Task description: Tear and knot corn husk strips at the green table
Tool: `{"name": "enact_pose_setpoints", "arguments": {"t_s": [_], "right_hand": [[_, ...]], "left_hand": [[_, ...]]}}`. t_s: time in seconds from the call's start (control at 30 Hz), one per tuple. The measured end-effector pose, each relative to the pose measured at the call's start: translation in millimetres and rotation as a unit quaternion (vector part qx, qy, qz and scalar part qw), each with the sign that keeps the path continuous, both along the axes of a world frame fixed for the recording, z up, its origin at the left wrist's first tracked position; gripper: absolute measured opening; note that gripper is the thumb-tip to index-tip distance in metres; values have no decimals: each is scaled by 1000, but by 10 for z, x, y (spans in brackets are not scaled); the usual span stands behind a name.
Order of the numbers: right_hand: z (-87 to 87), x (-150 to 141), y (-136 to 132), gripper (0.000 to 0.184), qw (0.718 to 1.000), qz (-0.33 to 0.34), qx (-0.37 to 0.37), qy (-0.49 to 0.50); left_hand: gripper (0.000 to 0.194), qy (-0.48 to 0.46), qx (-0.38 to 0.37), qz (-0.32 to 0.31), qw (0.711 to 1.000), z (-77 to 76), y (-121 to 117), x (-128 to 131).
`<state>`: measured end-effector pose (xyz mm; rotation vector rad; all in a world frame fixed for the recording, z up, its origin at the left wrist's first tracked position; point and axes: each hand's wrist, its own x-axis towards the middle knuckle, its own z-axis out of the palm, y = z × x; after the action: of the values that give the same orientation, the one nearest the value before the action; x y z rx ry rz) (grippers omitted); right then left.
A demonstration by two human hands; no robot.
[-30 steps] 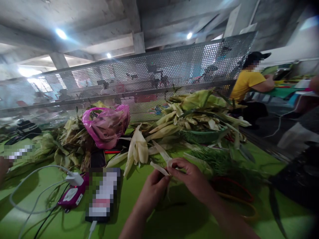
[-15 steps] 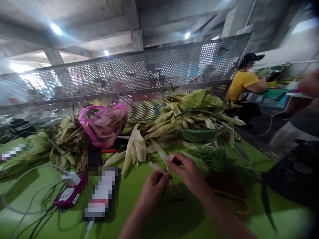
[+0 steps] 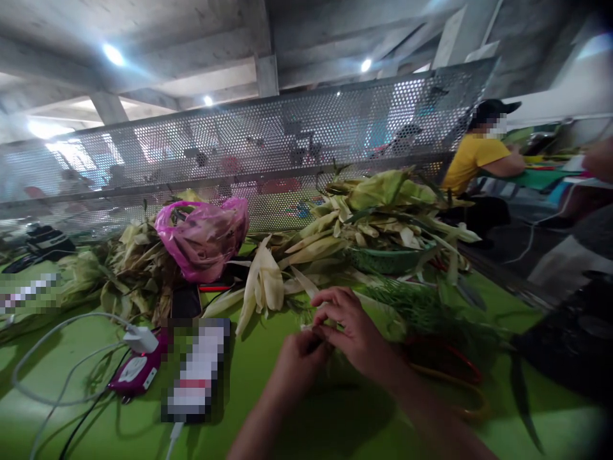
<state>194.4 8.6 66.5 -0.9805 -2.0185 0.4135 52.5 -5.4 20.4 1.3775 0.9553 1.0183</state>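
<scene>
My left hand and my right hand meet above the green table, fingers pinched together on a pale strip of leaf that is mostly hidden between them. The right hand's fingers curl over the top of the strip. Just beyond the hands lie folded pale leaves and a bundle of thin green stalks.
Heaps of husk leaves fill a green basket. A pink plastic bag sits on another leaf pile. A phone, a pink charger and white cables lie at left. A perforated metal screen stands behind. A person in yellow sits far right.
My hands have closed together over the leaf strip, which stuck out to the left before and is now mostly covered. The view shifted slightly.
</scene>
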Motion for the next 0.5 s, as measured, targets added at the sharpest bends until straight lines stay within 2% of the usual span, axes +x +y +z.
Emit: {"name": "enact_pose_setpoints", "arguments": {"t_s": [0.23,0.3,0.37,0.43,0.5], "right_hand": [[-32,-88,-22,12,999,12,-5,41],[-24,-83,-18,11,998,-12,3,60],[-15,-64,-23,23,994,-47,-4,104],[-25,-43,-34,37,984,-69,-66,150],[-68,-31,-40,36,967,-51,-173,181]], "left_hand": [[25,-94,-77,-47,991,-13,-29,25],[31,-123,-98,-18,987,2,-24,7],[36,-156,-121,43,979,40,-13,-24],[38,-187,-136,99,968,88,-1,-60],[37,-214,-136,119,960,130,8,-86]]}}
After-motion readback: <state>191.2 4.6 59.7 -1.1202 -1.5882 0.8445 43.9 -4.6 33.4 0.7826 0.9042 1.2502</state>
